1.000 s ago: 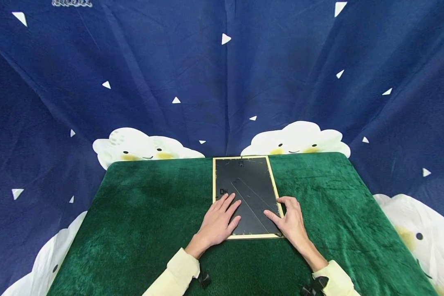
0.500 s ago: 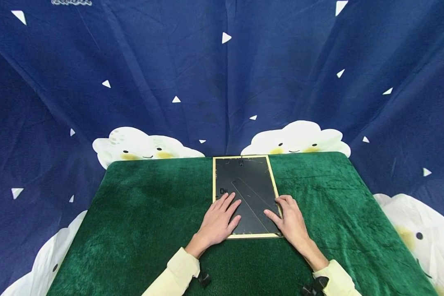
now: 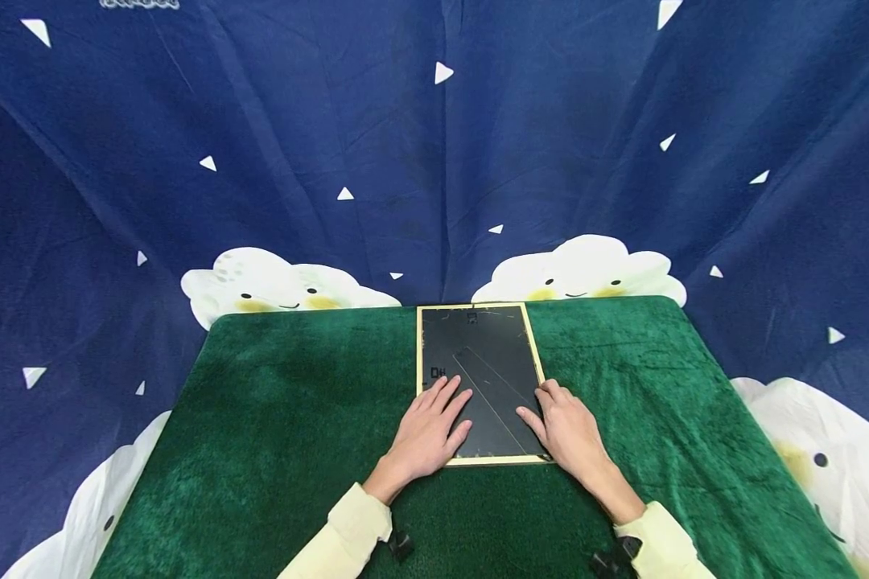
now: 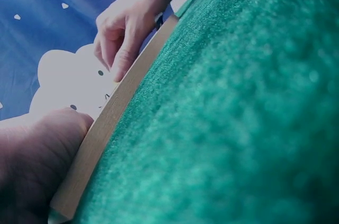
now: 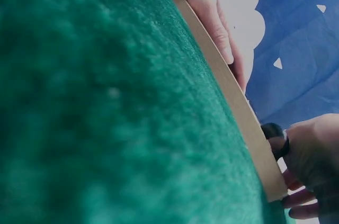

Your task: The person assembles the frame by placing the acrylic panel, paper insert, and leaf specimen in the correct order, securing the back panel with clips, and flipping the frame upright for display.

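A picture frame [image 3: 487,461] lies face down, its black back board with the slanted stand leg turned up and its pale wooden border around it. My left hand [image 3: 423,434] rests flat on the lower left of the back board, fingers spread and straight. My right hand [image 3: 570,425] holds the right border near the lower corner. Its thumb lies on the back board and its bent fingers are at the border. In the left wrist view, the right thumb [image 4: 123,64] presses down on top of the frame. The frame's front face is hidden underneath.
A green plush cloth [image 3: 297,402] covers the table, whose far edge meets the frame's top. Behind hangs a dark blue curtain [image 3: 376,121] printed with white clouds and triangles. A black wrist strap [image 3: 400,547] sits at the left cuff.
The right hand's fingers have shifted slightly inward onto the right border, and its thumb has moved a little up the board. The left hand and frame stay in place.
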`<state>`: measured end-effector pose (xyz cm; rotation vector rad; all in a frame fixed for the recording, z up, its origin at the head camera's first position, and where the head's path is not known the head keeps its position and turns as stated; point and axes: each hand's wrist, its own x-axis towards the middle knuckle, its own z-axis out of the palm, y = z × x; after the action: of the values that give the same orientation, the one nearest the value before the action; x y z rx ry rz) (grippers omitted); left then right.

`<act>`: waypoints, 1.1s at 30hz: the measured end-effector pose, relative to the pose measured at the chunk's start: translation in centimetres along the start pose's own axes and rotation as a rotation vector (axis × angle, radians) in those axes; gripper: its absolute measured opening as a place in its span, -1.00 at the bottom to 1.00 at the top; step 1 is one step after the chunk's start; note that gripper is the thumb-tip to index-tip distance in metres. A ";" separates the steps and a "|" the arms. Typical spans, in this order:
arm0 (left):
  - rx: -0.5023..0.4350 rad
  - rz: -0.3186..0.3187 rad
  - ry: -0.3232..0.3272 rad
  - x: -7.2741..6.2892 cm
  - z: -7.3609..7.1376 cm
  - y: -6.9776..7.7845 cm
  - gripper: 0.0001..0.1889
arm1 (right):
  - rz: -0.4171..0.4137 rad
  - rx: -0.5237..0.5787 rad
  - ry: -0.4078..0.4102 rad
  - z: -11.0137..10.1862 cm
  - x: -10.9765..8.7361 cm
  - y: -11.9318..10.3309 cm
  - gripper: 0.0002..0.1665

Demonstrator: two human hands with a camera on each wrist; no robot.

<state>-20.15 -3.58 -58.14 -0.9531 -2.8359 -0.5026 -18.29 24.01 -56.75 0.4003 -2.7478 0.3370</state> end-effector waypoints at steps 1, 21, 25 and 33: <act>-0.001 -0.002 -0.005 0.0 -0.1 0.0 -0.42 | -0.019 -0.025 0.002 -0.1 0.2 -0.1 -0.42; 0.020 -0.024 -0.051 -0.1 -0.1 0.0 -0.40 | 0.115 0.327 -0.011 -0.4 2.8 2.9 -0.70; 0.026 -0.011 -0.045 -0.1 -0.1 -0.1 -0.40 | 0.187 0.350 -0.071 -0.1 3.4 2.9 -0.39; 0.040 -0.003 -0.022 -0.3 -0.1 0.0 -0.42 | 0.194 0.424 0.006 1.6 3.1 3.1 -0.39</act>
<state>-19.95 -3.78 -58.07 -0.9529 -2.8563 -0.4367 -22.58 25.72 -57.66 0.2327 -2.7035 0.9763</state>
